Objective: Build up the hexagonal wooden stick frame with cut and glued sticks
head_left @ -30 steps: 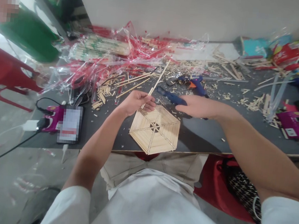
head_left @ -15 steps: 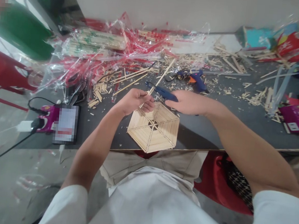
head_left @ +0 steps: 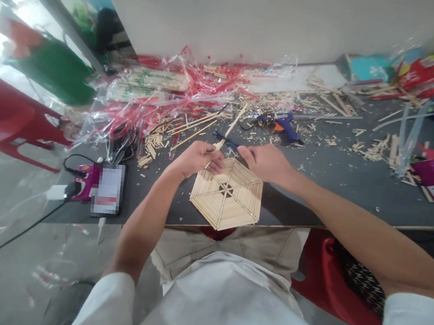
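My left hand is closed on light wooden sticks, which slant up and away to the right. In my right hand is a blue-handled tool that looks like pliers. Its dark end crosses the sticks just beyond my left fingers; whether its jaws meet them I cannot tell. Below both hands, a hexagonal panel of wooden sticks lies near the table's front edge, with a small open hexagon at its centre. My left fingers hang over its upper left side.
Behind my hands lie a blue glue gun, loose sticks and many offcuts. Plastic wrappers and packs of sticks pile up at the back. A phone and purple power strip are at the left.
The camera view has shifted, so the table sits lower and farther right. My right hand has turned around the tool, whose handles show less. My left hand still holds the sticks.
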`<state>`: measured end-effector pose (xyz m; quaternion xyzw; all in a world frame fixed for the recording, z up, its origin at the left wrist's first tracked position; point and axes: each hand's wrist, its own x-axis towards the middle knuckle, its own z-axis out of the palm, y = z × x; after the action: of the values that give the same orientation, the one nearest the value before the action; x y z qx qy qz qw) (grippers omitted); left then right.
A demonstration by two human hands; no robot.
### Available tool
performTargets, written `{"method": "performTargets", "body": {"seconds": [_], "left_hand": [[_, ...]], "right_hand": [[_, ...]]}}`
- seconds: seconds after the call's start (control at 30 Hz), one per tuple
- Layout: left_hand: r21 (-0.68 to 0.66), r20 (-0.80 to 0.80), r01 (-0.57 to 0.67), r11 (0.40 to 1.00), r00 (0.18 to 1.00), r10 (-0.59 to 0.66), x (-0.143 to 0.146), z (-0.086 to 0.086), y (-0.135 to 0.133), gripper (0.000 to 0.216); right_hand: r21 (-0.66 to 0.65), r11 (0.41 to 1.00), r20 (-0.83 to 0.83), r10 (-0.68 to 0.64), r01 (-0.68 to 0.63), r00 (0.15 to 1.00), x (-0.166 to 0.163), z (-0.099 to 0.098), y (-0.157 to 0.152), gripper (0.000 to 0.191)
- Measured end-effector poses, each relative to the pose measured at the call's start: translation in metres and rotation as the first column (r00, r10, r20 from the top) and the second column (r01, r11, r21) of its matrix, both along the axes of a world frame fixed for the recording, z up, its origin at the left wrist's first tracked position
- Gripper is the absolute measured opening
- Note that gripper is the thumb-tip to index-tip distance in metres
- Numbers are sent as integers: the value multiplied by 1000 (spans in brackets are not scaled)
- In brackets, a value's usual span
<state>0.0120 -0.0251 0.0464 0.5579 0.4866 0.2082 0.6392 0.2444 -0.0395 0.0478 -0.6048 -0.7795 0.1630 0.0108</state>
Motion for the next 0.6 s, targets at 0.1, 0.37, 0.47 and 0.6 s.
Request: {"method": "performTargets", "body": {"seconds": [0.1, 0.37, 0.47, 0.6], "left_hand": [[59, -80, 62, 996, 995, -57, -6, 6, -5, 24], [637, -585, 210, 742, 758, 288, -49, -1, 2, 31], [689, -615, 282, 668, 716, 332, -54, -16, 12, 30], [722, -570, 257, 642, 747, 342, -48, -34, 17, 25]], "right_hand": [[0, 1000, 75, -8, 8, 997, 5, 0, -4, 64], [164, 986, 238, -66, 26, 969, 46, -14, -27, 64], [302, 951, 309, -161, 64, 937, 57, -26, -41, 67], [369, 921, 283, -240, 125, 929, 63, -40, -59, 71]]}}
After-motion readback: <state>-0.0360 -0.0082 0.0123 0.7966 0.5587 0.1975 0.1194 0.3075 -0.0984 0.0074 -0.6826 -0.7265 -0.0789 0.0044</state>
